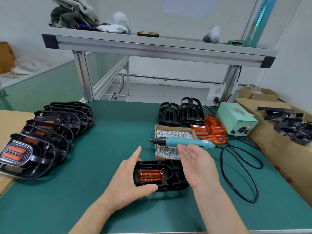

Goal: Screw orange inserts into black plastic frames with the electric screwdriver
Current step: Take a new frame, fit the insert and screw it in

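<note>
Orange insert (151,175) sits in the black frame (170,181) at the near centre of the surface (109,132). The left hand (130,179) clasps the frame; the right hand (197,164) hovers with fingers straight, holding nothing. The electric screwdriver (184,141) lies idle across the screw box (168,127). Finished frames (42,137) are stacked at left; bare frames (180,114) and loose inserts (214,130) remain far right.

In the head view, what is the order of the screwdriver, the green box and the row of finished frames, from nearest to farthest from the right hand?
1. Screwdriver, just beyond the fingertips of the right hand, lying across the screw box.
2. Green box, far right, behind the orange inserts.
3. Row of finished frames, at the far left of the mat.
</note>
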`<state>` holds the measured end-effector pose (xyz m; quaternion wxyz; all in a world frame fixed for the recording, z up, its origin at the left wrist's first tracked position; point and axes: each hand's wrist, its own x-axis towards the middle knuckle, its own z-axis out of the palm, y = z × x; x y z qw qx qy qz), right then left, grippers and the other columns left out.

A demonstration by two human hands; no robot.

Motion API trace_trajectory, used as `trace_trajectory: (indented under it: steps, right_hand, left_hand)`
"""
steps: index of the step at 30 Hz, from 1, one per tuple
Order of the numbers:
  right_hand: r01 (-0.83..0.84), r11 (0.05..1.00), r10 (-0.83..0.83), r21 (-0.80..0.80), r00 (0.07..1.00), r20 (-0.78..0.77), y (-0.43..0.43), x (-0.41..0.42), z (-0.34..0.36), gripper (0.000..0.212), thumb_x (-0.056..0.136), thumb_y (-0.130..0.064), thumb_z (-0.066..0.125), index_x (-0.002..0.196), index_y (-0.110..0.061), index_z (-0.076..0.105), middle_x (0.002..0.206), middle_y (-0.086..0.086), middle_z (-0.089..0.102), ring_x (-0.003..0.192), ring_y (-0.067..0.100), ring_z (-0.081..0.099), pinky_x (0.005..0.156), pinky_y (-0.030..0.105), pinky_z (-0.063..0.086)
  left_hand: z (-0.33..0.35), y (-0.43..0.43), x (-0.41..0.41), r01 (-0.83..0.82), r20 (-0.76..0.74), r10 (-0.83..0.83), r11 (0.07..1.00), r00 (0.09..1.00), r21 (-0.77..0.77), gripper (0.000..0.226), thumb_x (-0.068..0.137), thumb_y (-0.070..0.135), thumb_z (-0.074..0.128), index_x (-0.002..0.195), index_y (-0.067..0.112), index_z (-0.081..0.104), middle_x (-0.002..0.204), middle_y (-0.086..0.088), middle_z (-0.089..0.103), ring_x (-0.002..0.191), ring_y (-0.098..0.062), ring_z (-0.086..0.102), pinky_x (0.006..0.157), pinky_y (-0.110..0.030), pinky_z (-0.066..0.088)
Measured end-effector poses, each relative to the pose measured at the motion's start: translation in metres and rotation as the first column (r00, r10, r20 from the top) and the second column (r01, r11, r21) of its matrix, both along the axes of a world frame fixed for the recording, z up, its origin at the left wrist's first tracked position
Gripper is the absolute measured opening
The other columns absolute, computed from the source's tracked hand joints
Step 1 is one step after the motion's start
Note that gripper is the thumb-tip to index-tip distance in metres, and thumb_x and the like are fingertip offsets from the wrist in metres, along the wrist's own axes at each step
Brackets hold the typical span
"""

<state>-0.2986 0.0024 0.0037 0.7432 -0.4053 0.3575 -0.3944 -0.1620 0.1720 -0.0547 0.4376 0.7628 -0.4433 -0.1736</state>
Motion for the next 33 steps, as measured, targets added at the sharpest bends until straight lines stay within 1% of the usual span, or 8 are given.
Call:
trace_trajectory:
  steps: [2, 7, 10, 13, 19, 23, 27, 33]
  right_hand:
    - [-0.016, 0.997, 0.006, 0.078, 0.992, 0.129, -0.001, -0.004, -0.004, 0.025, 0.094, -0.007, 0.062, 0.116, 0.006, 0.060, 0.132, 0.025, 0.061, 0.115, 0.029, 0.067, 0.104, 0.036, 0.051]
    - [-0.054, 0.944, 0.023, -0.326, 0.995, -0.100, -0.011, -0.005, -0.013, 0.042, 0.091, 0.019, 0.043, 0.108, -0.010, 0.069, 0.104, 0.002, 0.075, 0.096, 0.012, 0.072, 0.077, 0.021, 0.055]
    - [-0.092, 0.838, -0.072, -0.538, 0.959, -0.275, -0.018, -0.010, -0.018, 0.063, 0.079, 0.025, 0.037, 0.092, -0.022, 0.075, 0.094, -0.010, 0.075, 0.096, 0.009, 0.068, 0.083, 0.021, 0.048]
    - [-0.151, 0.762, -0.063, -0.630, 0.950, -0.305, -0.019, -0.011, -0.033, 0.072, 0.075, 0.027, 0.037, 0.090, -0.030, 0.078, 0.097, -0.011, 0.076, 0.100, 0.007, 0.068, 0.094, 0.031, 0.052]
    - [-0.222, 0.685, 0.138, -0.694, 0.975, -0.175, -0.009, 0.000, -0.035, 0.046, 0.089, 0.007, 0.064, 0.115, -0.031, 0.067, 0.114, 0.001, 0.071, 0.108, 0.023, 0.067, 0.095, 0.045, 0.055]
    - [-0.250, 0.737, 0.287, -0.627, 0.957, -0.044, -0.004, 0.007, -0.028, 0.028, 0.094, 0.005, 0.059, 0.108, -0.020, 0.061, 0.117, 0.012, 0.069, 0.105, 0.024, 0.067, 0.083, 0.048, 0.060]
    - [-0.214, 0.795, 0.272, -0.568, 0.962, 0.018, 0.002, 0.017, -0.022, 0.023, 0.082, 0.004, 0.050, 0.093, -0.010, 0.065, 0.090, 0.011, 0.069, 0.073, 0.011, 0.066, 0.056, 0.022, 0.055]
    - [-0.135, 0.886, 0.074, -0.444, 0.986, -0.152, 0.012, 0.048, -0.023, 0.021, 0.086, -0.007, 0.056, 0.069, -0.017, 0.063, 0.057, 0.003, 0.059, 0.046, 0.018, 0.054, 0.040, 0.021, 0.039]
  left_hand:
    - [0.001, 0.001, 0.000, -0.003, -0.023, 0.003, 1.000, 1.000, -0.020, 0.120, 0.055, 0.064, 0.075, 0.155, 0.044, 0.012, 0.123, 0.032, 0.044, 0.122, 0.009, 0.038, 0.094, 0.001, 0.028]
    - [0.003, 0.002, 0.002, -0.012, -0.127, 0.002, 0.997, 0.992, -0.079, 0.113, 0.055, 0.061, 0.077, 0.151, 0.042, 0.023, 0.127, 0.021, 0.052, 0.124, -0.002, 0.049, 0.106, -0.018, 0.035]
    - [0.005, 0.003, 0.004, -0.037, -0.229, 0.003, 0.989, 0.974, -0.143, 0.106, 0.055, 0.059, 0.078, 0.148, 0.035, 0.032, 0.126, 0.015, 0.058, 0.121, 0.001, 0.053, 0.101, -0.012, 0.037]
    - [0.006, 0.005, 0.006, -0.071, -0.335, 0.003, 0.979, 0.942, -0.189, 0.098, 0.057, 0.058, 0.078, 0.143, 0.036, 0.037, 0.129, 0.011, 0.062, 0.124, -0.001, 0.054, 0.112, -0.028, 0.036]
    - [0.004, 0.006, 0.011, -0.126, -0.468, -0.004, 0.961, 0.884, -0.246, 0.076, 0.063, 0.058, 0.074, 0.131, 0.036, 0.050, 0.126, 0.009, 0.066, 0.123, -0.011, 0.058, 0.109, -0.034, 0.039]
    - [0.002, 0.008, 0.018, -0.161, -0.586, -0.066, 0.931, 0.808, -0.326, 0.073, 0.064, 0.067, 0.078, 0.125, 0.031, 0.059, 0.131, -0.002, 0.065, 0.126, -0.025, 0.058, 0.115, -0.051, 0.033]
    - [0.000, 0.007, 0.021, -0.248, -0.623, -0.058, 0.886, 0.780, -0.393, 0.072, 0.066, 0.075, 0.072, 0.119, 0.026, 0.066, 0.130, -0.008, 0.066, 0.126, -0.031, 0.057, 0.115, -0.056, 0.031]
    - [0.001, 0.002, 0.021, -0.363, -0.656, -0.014, 0.824, 0.755, -0.435, 0.065, 0.084, 0.064, 0.056, 0.131, 0.019, 0.059, 0.128, -0.014, 0.066, 0.123, -0.030, 0.060, 0.107, -0.050, 0.045]
